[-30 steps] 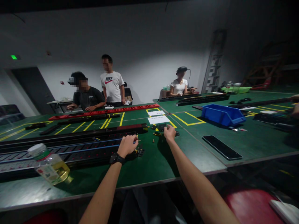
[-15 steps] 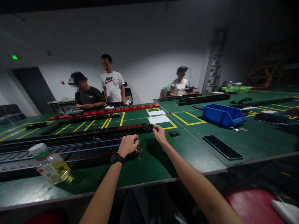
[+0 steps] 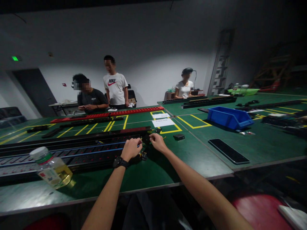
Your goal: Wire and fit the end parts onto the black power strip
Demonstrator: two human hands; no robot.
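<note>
My left hand (image 3: 131, 149), a watch on its wrist, is closed in a pinch at the right end of a long black rail (image 3: 105, 147) with blue strips and red dots. Yellow wires show by its fingertips, but what it grips is too small to make out. My right hand (image 3: 158, 142) pinches a small flat black piece (image 3: 146, 138) close to the left fingertips; whether the piece touches the rail is hidden. A small black block with wires (image 3: 143, 156) lies just under the left hand. Another black block (image 3: 178, 137) rests right of my right hand.
A tilted-looking bottle (image 3: 51, 169) of yellow liquid stands at the front left. To the right are a phone (image 3: 229, 151) and a blue bin (image 3: 229, 118). White papers (image 3: 163, 122) and a red rail (image 3: 110, 113) lie farther back. Several people are across the table.
My right hand has moved left and slightly nearer, bringing the black piece close to my left fingertips. My left hand has stayed in place.
</note>
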